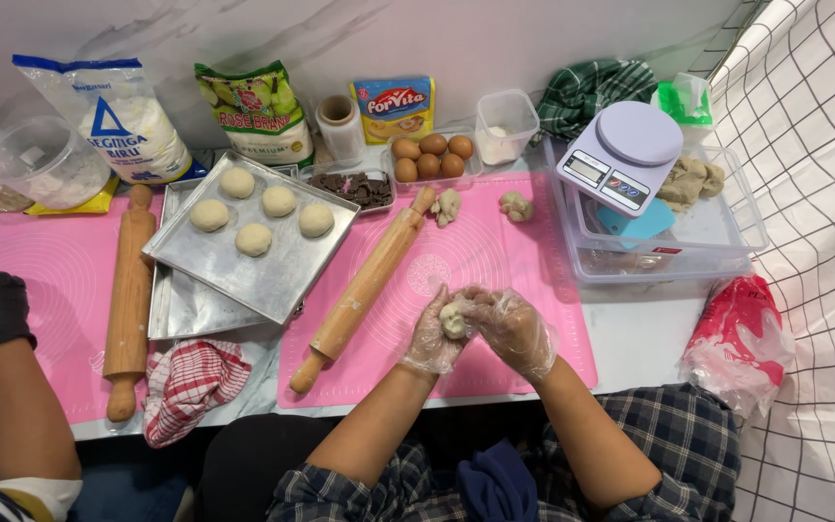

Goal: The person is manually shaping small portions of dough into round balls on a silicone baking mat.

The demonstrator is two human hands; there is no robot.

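1. Head view: left hand [434, 338] and right hand [514, 329], both in clear plastic gloves, close their grip together around a small pale dough ball [453, 320].
2. Dough sits above the pink silicone mat [495, 253] on the counter, right of the long wooden rolling pin [364, 289].
3. Far left, five round dough balls [254, 239] rest on a metal tray [277, 275].

Left of your kitchen scale [620, 150] you see eggs [432, 155], a rolling pin [364, 286], and a tray [287, 266] of dough balls [253, 239].
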